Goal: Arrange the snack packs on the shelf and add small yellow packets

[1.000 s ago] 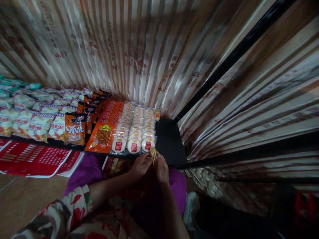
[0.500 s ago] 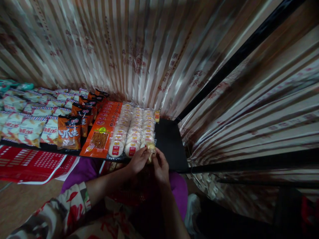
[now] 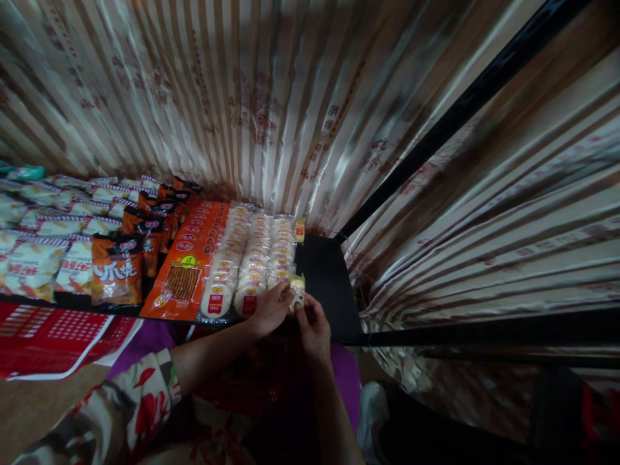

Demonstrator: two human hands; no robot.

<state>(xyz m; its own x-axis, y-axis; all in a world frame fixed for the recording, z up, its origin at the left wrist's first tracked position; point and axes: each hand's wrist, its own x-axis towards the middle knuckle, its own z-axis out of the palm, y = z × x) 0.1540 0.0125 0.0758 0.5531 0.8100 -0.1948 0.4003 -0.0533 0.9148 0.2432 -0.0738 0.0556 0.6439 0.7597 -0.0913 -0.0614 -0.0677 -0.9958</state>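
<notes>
Both my hands meet at the front edge of a black shelf [image 3: 329, 284]. My left hand [image 3: 271, 309] and my right hand [image 3: 312, 326] pinch a small pale snack packet [image 3: 296, 287] between their fingertips, holding it upright at the right end of the rows of round white cake packets [image 3: 252, 255]. The fingers of both hands are curled closed on the packet.
Left of the cakes lie flat orange packets [image 3: 186, 268], dark orange snack bags [image 3: 116, 271] and white chip bags [image 3: 43, 248]. A striped shiny curtain [image 3: 252, 103] backs the shelf, with a black post [image 3: 460, 103] at right. A red printed sheet [image 3: 53, 336] hangs below left.
My hands have lifted from below the shelf edge up to the front right cake row, carrying the small packet onto the shelf. The view shifted slightly right.
</notes>
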